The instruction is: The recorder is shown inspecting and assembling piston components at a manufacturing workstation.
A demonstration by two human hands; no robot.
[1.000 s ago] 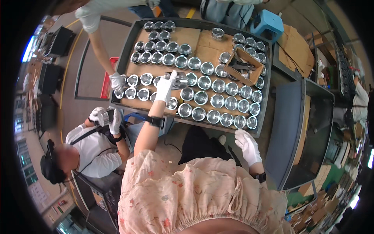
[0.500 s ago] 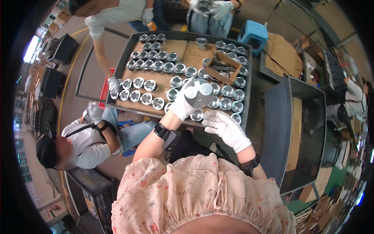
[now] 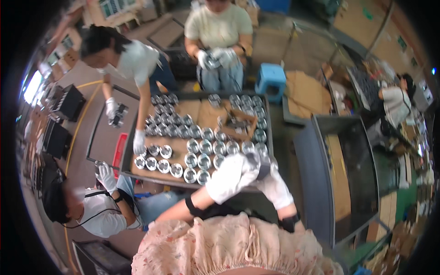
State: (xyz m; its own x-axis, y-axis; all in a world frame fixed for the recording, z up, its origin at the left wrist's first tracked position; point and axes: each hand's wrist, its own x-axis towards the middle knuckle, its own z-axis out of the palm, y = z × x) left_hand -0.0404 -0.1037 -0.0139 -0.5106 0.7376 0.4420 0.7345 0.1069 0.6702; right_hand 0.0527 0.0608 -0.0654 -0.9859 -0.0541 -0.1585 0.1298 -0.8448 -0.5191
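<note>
In both white gloves, over the near right part of the tray, I hold a metal piston (image 3: 263,171), blurred by motion. My left hand (image 3: 234,176) closes on its left side. My right hand (image 3: 276,187) grips it from the right, its fingers partly smeared. Just beyond, shiny round pistons (image 3: 206,147) stand in rows on brown cardboard in a dark metal tray table (image 3: 271,137). A small open cardboard box (image 3: 247,130) with dark parts inside sits among them at the right.
Across the tray a person (image 3: 219,27) holds a metal part. At left, another person (image 3: 133,57) reaches into the tray, and a seated person (image 3: 98,206) holds a part near a red bin (image 3: 120,151). A blue stool (image 3: 270,80) and grey metal cart (image 3: 316,169) stand right.
My view has tilted up. The piston's flat top no longer faces me, and my right hand has come onto it from beside. The co-worker at far left now lifts a dark metal part.
</note>
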